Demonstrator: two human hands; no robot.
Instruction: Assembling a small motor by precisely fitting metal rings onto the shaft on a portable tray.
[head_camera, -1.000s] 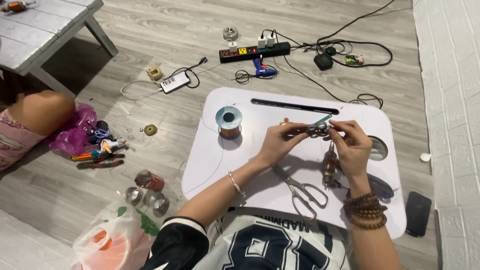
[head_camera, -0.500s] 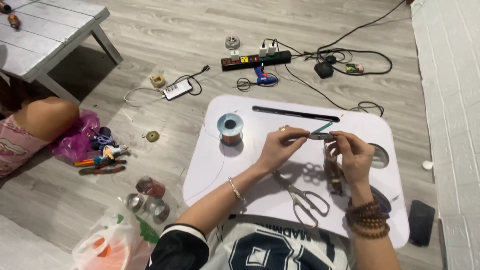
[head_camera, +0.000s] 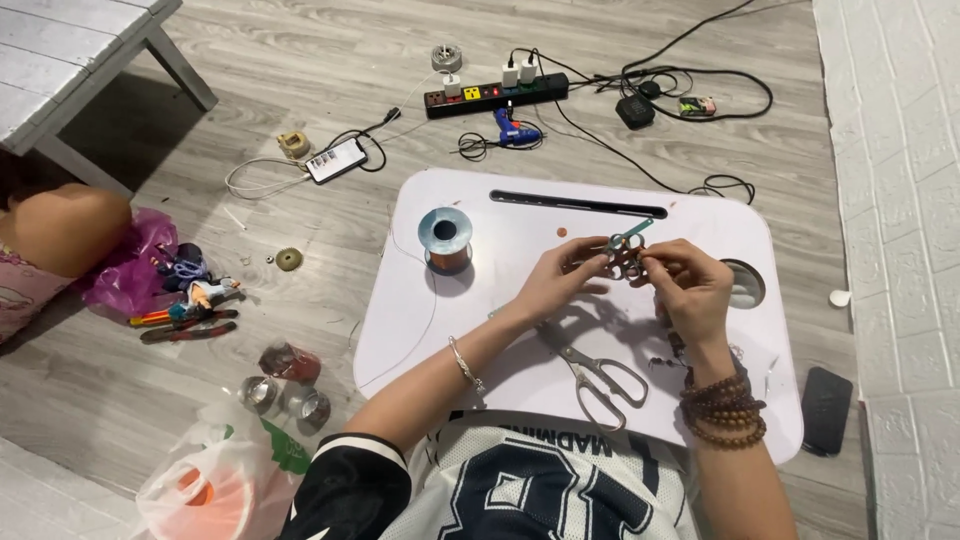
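Note:
Over the white lap table (head_camera: 480, 330), my left hand (head_camera: 555, 280) and my right hand (head_camera: 690, 290) pinch the same small metal piece (head_camera: 625, 255) between their fingertips. A thin teal strip sticks up from the piece. A spool of copper wire (head_camera: 445, 240) stands upright on the table to the left of my left hand, with a fine wire trailing from it. Scissors (head_camera: 600, 378) lie on the table below my hands. My right wrist wears brown bead bracelets, my left a thin bangle.
On the wooden floor lie a power strip (head_camera: 495, 93), a blue glue gun (head_camera: 515, 128), a phone on a cable (head_camera: 335, 160), cables, tools beside a purple bag (head_camera: 130, 265), small jars (head_camera: 285, 385) and another phone (head_camera: 826, 397). Another person's knee (head_camera: 70, 225) is at left.
My hands and the small piece have stayed together over the table. The view has shifted slightly, so everything sits a little lower in frame.

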